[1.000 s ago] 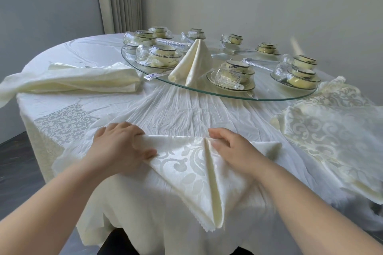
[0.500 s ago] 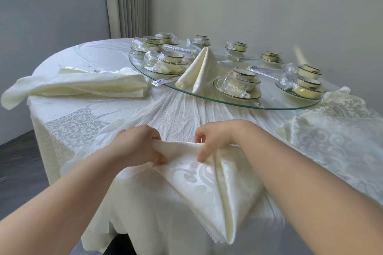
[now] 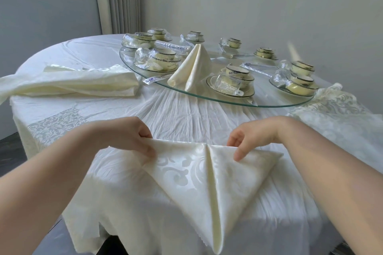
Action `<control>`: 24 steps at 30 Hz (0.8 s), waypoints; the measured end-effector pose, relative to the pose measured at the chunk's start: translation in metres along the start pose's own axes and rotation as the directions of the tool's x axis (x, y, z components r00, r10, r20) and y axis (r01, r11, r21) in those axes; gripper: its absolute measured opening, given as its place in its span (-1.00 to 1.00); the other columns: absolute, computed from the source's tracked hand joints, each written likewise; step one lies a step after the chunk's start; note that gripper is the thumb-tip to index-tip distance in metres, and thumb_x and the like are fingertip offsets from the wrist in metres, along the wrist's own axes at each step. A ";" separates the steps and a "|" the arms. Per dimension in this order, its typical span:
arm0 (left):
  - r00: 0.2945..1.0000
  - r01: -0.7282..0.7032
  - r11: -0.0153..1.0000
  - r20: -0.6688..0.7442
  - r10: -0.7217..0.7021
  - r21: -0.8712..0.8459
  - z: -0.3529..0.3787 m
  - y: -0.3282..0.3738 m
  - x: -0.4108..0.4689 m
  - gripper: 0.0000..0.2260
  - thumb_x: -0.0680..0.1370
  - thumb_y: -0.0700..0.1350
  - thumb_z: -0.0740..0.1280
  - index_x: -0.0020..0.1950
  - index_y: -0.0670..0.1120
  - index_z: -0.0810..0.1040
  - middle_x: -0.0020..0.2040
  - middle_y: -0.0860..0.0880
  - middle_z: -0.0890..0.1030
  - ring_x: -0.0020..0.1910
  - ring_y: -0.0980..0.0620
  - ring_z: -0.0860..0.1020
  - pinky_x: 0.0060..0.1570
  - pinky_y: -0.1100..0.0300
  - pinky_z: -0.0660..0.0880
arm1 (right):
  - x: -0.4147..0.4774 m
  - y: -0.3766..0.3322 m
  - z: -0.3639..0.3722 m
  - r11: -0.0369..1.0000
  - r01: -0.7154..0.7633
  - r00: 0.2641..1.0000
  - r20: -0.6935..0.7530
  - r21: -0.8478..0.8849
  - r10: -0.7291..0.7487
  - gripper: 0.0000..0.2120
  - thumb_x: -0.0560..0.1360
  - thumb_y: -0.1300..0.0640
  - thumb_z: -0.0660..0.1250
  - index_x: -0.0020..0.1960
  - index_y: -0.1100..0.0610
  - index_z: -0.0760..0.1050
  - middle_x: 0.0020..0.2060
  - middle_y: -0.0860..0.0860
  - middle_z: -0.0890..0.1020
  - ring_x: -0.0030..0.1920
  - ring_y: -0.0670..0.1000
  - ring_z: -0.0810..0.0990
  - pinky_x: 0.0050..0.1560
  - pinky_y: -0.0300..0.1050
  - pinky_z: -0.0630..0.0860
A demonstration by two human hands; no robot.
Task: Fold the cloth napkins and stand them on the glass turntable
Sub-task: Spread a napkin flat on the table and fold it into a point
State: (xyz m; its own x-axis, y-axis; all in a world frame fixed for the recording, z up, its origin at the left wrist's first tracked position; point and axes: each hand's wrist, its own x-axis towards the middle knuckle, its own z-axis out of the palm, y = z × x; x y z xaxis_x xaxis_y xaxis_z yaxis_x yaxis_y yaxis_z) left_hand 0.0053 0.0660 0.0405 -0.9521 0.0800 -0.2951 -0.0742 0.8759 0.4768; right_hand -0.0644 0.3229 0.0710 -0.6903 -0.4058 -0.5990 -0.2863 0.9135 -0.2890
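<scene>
We see a bare left forearm (image 3: 51, 174) from seven o'clock, a bare right forearm (image 3: 331, 172) from five, ending in left grip (image 3: 128, 136) and right grip (image 3: 255, 135).

Cream damask cloth napkin (image 3: 203, 182) at six o'clock, faint sheen, woven scrolls. White tablecloth (image 3: 176, 114), crinkled and matt. At twelve o'clock, turntable (image 3: 265, 101) of clear glossy glass, carrying glazed bowls (image 3: 238, 74) in shiny plastic wrap.

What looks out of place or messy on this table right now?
Nothing is spilled or broken. The tablecloth is heavily creased in front of the glass turntable. The dish sets on it are still in plastic wrap, and the tumbler on the nearest plate lies on its side.
</scene>
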 end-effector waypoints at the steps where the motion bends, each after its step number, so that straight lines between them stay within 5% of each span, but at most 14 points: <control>1: 1.000 -0.007 1.000 0.013 0.006 0.004 -0.001 0.002 0.002 -0.84 0.39 -0.01 0.45 -0.34 0.06 0.51 -0.35 0.10 0.48 -0.31 0.12 0.40 -0.26 0.24 0.31 | 0.000 0.003 0.001 1.000 -0.017 1.000 0.004 -0.014 0.017 -0.85 0.41 0.14 0.41 -0.13 -0.06 0.47 -0.18 -0.17 0.54 -0.07 -0.11 0.51 0.11 -0.20 0.42; 5: 0.999 -0.024 0.998 -0.019 0.025 0.062 -0.003 0.014 0.005 -0.78 0.38 -0.09 0.45 -0.41 0.06 0.46 -0.42 0.07 0.41 -0.38 0.08 0.33 -0.33 0.22 0.26 | -0.001 0.004 0.006 0.998 -0.028 0.998 -0.053 -0.058 0.025 -0.85 0.41 0.16 0.40 -0.25 -0.01 0.46 -0.28 -0.11 0.52 -0.24 -0.10 0.49 -0.24 -0.29 0.39; 10: 0.909 -0.121 0.989 -0.392 0.143 0.082 -0.039 0.033 -0.015 -0.69 0.40 -0.14 0.46 -0.46 -0.01 0.40 -0.47 0.00 0.37 -0.43 0.05 0.30 -0.40 0.21 0.20 | -0.031 -0.008 -0.021 0.992 0.043 0.897 -0.434 -0.116 -0.090 -0.80 0.45 0.16 0.35 -0.31 0.03 0.39 -0.39 -0.10 0.41 -0.39 -0.16 0.35 -0.46 -0.40 0.26; 13: 0.646 -0.204 0.963 -0.714 0.269 0.179 -0.060 0.042 -0.037 -0.79 0.32 0.07 0.40 -0.28 -0.07 0.53 -0.37 -0.04 0.46 -0.26 -0.08 0.41 -0.15 0.19 0.25 | -0.058 -0.023 -0.035 0.980 0.198 0.697 -0.702 -0.009 -0.147 -0.79 0.44 0.17 0.35 -0.32 0.00 0.39 -0.39 -0.11 0.42 -0.35 -0.12 0.35 -0.41 -0.40 0.27; 16: 0.267 -0.164 0.881 -0.840 0.472 0.443 -0.066 0.033 -0.052 -0.73 0.36 0.06 0.31 -0.23 -0.15 0.61 -0.32 -0.10 0.56 -0.16 -0.15 0.51 0.11 0.10 0.24 | -0.067 -0.035 -0.027 0.960 0.209 0.328 -0.911 -0.189 -0.251 -0.78 0.45 0.21 0.30 -0.32 0.03 0.35 -0.40 -0.15 0.39 -0.23 0.01 0.37 -0.13 -0.21 0.16; 18: 0.155 -0.093 0.821 -0.806 0.571 0.563 -0.055 0.017 -0.055 -0.79 0.43 -0.03 0.30 -0.28 -0.14 0.59 -0.31 -0.10 0.61 -0.18 -0.09 0.51 0.22 0.22 0.16 | -0.062 -0.038 -0.002 0.914 0.096 0.071 -0.913 -0.394 -0.401 -0.88 0.37 0.26 0.27 -0.31 0.10 0.40 -0.41 -0.10 0.41 -0.29 0.09 0.45 -0.21 -0.17 0.05; 19: 0.139 -0.083 0.803 -0.791 0.596 0.590 -0.044 0.007 -0.054 -0.82 0.44 -0.07 0.28 -0.29 -0.12 0.58 -0.32 -0.08 0.62 -0.17 -0.03 0.47 0.25 0.30 0.08 | -0.056 -0.038 0.014 0.890 0.046 0.025 -0.890 -0.454 -0.455 -0.94 0.30 0.25 0.22 -0.32 0.13 0.41 -0.42 -0.04 0.43 -0.35 0.10 0.48 -0.26 -0.13 0.03; 22: 0.233 -0.105 0.771 -0.738 0.633 0.628 0.006 -0.025 -0.048 -0.81 0.44 -0.12 0.24 -0.34 -0.07 0.57 -0.35 -0.01 0.61 -0.17 0.06 0.42 0.27 0.34 0.02 | -0.030 -0.032 0.068 0.844 -0.006 0.118 -0.838 -0.537 -0.532 -0.94 0.20 0.18 0.14 -0.34 0.12 0.36 -0.48 0.01 0.45 -0.47 0.06 0.47 -0.32 -0.10 0.07; 24: 0.300 -0.127 0.761 -0.706 0.641 0.637 0.038 -0.046 -0.049 -0.79 0.43 -0.13 0.23 -0.36 -0.06 0.58 -0.35 0.02 0.62 -0.16 0.08 0.43 0.28 0.32 0.04 | -0.018 -0.028 0.096 0.829 0.033 0.226 -0.804 -0.558 -0.550 -0.77 0.08 0.23 0.33 -0.32 0.10 0.33 -0.49 0.00 0.44 -0.49 0.06 0.45 -0.33 -0.12 0.08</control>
State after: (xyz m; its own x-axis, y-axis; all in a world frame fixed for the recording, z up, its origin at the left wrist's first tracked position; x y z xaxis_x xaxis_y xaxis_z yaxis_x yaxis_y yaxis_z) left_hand 0.0669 0.0399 0.0017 -0.5432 0.2494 0.8017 0.2531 0.9591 -0.1269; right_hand 0.0197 0.3017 0.0180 -0.5327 -0.5722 0.6235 -0.6310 0.7595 0.1578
